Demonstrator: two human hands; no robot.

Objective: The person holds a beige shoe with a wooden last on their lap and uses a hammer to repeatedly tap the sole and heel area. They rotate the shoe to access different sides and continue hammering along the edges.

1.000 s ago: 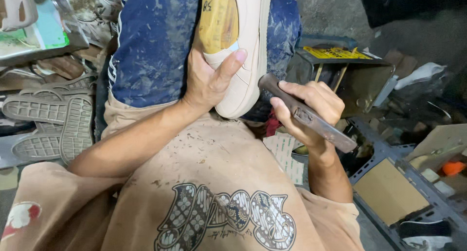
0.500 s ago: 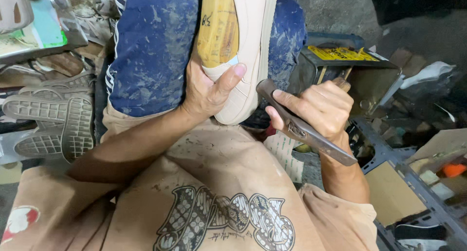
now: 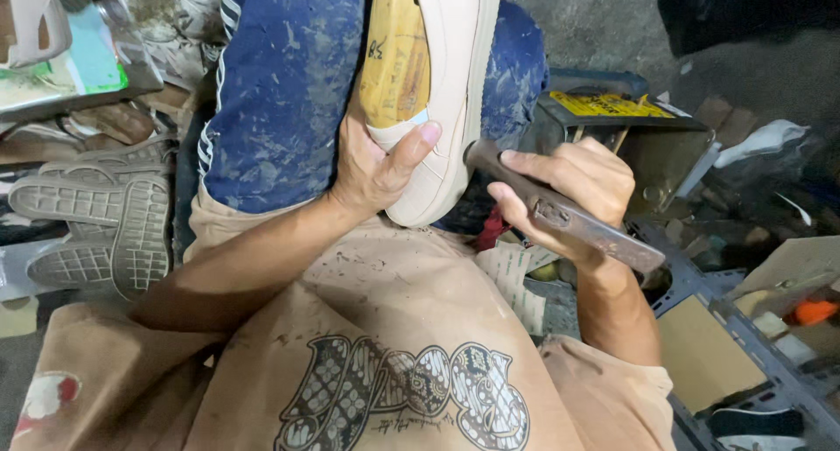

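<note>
while left hand (image 3: pixel 372 167) grips shoe (image 3: pixel 446 92) | right hand (image 3: pixel 569 188) holds metal tool (image 3: pixel 569 216)

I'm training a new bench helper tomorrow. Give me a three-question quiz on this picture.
1. True or false: the left hand grips the cream shoe on a yellow wooden last.
2. What does the right hand hold? A) glue brush B) rusty brown metal hand tool C) scissors
3. Fill in: grey ridged rubber soles lie on the person's ___ side.

Key:
1. True; the thumb presses its cream side.
2. B.
3. Left.
</note>
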